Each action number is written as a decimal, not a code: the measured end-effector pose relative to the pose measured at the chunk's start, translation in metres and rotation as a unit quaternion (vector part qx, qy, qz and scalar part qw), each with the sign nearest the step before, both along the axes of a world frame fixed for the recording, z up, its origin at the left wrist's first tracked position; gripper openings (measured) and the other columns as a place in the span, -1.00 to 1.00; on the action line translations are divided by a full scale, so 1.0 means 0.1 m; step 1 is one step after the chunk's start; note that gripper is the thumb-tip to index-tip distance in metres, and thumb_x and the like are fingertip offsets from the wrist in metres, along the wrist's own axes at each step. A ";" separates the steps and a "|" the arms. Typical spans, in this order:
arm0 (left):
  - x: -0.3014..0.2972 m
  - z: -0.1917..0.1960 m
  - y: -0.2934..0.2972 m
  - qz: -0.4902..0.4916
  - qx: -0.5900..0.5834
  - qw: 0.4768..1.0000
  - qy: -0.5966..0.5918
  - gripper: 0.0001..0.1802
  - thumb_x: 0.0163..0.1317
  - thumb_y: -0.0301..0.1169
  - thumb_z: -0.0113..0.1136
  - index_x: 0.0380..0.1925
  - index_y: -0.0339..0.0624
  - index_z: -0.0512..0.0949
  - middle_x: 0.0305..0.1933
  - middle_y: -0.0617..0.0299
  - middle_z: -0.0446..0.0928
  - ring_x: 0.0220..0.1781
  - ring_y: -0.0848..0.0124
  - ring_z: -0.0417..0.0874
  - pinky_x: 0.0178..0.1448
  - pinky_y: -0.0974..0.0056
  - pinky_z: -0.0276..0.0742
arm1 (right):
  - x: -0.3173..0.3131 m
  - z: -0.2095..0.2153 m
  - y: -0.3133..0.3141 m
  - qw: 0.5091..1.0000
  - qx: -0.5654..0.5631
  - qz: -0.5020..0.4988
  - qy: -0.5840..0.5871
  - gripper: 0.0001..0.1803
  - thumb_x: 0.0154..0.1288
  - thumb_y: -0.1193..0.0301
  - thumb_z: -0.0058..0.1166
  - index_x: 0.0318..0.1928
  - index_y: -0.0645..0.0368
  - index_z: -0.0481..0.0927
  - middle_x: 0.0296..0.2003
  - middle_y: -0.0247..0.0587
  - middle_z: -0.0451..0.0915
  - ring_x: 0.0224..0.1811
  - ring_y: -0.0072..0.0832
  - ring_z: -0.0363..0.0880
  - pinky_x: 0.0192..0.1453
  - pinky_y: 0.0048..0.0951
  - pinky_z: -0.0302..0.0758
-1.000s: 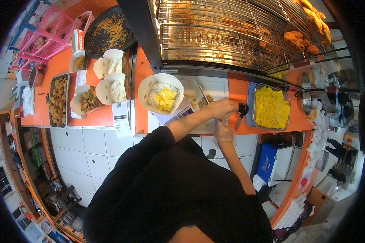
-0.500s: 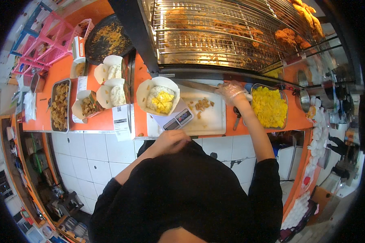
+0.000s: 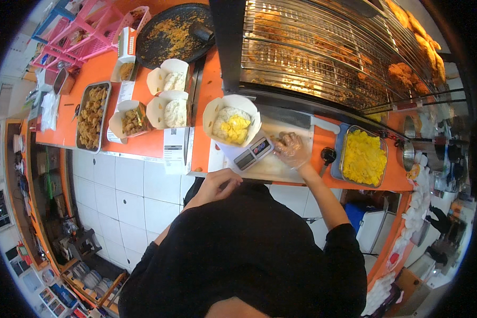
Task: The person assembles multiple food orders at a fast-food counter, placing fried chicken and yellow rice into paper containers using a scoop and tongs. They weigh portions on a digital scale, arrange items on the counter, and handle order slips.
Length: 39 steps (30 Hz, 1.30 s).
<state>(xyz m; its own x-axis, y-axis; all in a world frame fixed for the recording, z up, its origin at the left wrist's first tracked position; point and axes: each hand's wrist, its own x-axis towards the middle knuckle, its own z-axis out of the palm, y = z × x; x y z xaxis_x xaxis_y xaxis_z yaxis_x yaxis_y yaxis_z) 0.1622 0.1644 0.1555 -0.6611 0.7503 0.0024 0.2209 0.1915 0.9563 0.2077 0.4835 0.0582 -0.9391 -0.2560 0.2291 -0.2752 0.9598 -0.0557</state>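
My right hand (image 3: 292, 150), in a clear plastic glove, is closed around chopped brown meat pieces (image 3: 286, 139) over the white cutting board (image 3: 265, 170). Behind it a knife lies on the board with its white handle (image 3: 325, 125) pointing right. My left hand (image 3: 220, 184) hovers at the counter's front edge, its fingers loosely curled with nothing seen in them. Between the hands sits a kitchen scale (image 3: 252, 153). On the scale stands an open paper box (image 3: 213, 114) of white rice topped with yellow scrambled egg (image 3: 235, 127).
To the right is a metal tray of scrambled egg (image 3: 364, 158), with a black ladle (image 3: 328, 155) beside it. At left stand two rice boxes (image 3: 155, 110), a box of brown pieces (image 3: 131, 122) and a tray of fried pieces (image 3: 92, 117). A heated display cabinet (image 3: 302, 98) borders the back.
My right hand has let go of the knife, leaving it at the back of the board, and moved left onto the chopped pieces. The left hand stays near the edge. The view has shifted.
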 end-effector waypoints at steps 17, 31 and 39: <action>-0.38 -0.02 -0.54 -0.016 0.031 0.999 0.020 -0.91 0.23 -0.58 0.13 -0.28 -0.24 0.59 -0.36 0.09 0.61 -0.29 0.19 0.69 -0.20 0.23 0.58 | -0.68 1.89 -0.75 0.822 -0.481 -0.280 -0.124 -0.67 0.54 0.17 -0.18 0.09 0.04 0.53 -0.12 -0.17 0.66 -0.26 -0.29 0.66 -0.17 -0.28 0.57; -0.84 -0.22 -2.12 0.176 0.055 0.983 0.014 -0.90 0.21 -0.54 0.12 -0.29 -0.24 0.60 -0.35 0.09 0.62 -0.29 0.19 0.68 -0.18 0.22 0.58 | -1.83 2.70 -2.88 0.970 -0.235 0.006 0.059 -0.82 0.25 0.45 0.12 -0.12 0.12 0.62 -0.23 -0.11 0.65 -0.20 -0.14 0.65 -0.17 -0.18 0.57; -0.84 -0.31 -3.08 0.351 0.054 0.935 -0.003 -0.88 0.24 -0.56 0.07 -0.28 -0.28 0.60 -0.36 0.10 0.61 -0.30 0.25 0.69 -0.19 0.27 0.57 | -3.96 1.34 -5.35 0.974 -0.030 0.189 -0.120 -0.80 0.27 0.41 -0.01 -0.16 0.19 0.59 -0.18 -0.04 0.63 -0.08 -0.09 0.62 0.00 -0.14 0.57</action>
